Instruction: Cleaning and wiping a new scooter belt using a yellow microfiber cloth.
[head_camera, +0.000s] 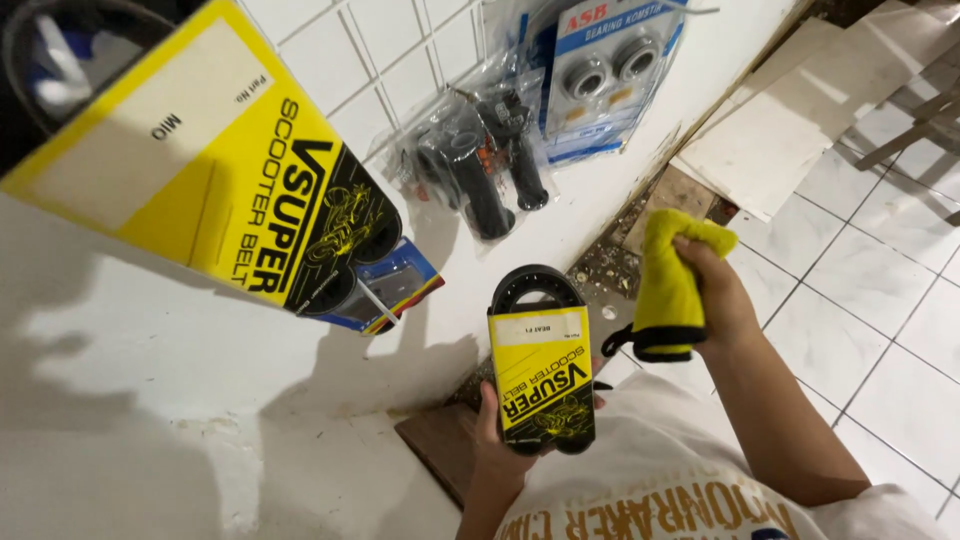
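Observation:
My left hand (492, 425) grips the lower end of a black rubber drive belt in a yellow and black card sleeve (541, 370), held upright in front of my chest. My right hand (715, 295) is raised to the right of it, closed around a bunched yellow cloth (668, 285) with a black hem and loop. The cloth and the belt are a short gap apart, not touching.
A larger belt in a yellow sleeve (210, 160) hangs on the white wall at upper left. Bagged black handlebar grips (480, 160) and a blue blister pack of bearings (605, 75) hang beside it. Loose tiles (800, 110) and rubble lie along the floor edge.

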